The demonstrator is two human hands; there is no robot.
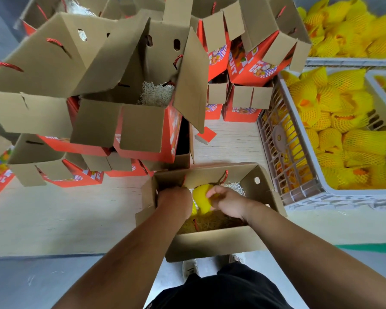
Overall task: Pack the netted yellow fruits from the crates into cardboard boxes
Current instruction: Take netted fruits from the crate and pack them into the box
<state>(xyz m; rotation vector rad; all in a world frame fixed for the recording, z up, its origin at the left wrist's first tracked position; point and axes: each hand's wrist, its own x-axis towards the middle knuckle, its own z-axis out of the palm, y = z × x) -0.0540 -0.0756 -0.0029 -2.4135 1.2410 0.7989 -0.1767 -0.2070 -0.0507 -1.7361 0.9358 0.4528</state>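
Both in the near cardboard box (212, 241), the right hand (226, 202) grasps a netted yellow fruit (202, 197) being seated on shredded filler, the left hand (174, 200) clenched beside it; next probably another from the right crate (299, 175)

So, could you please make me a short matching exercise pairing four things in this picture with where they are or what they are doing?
Things:
1. right hand
2. left hand
3. white crate
4. shredded paper

Places or states:
A. full of netted fruits, right of the open box
B. on a netted fruit in the open box
C. lining a box in the stack behind
D. at the open box's left inner wall

Pairs: 1-B, 2-D, 3-A, 4-C
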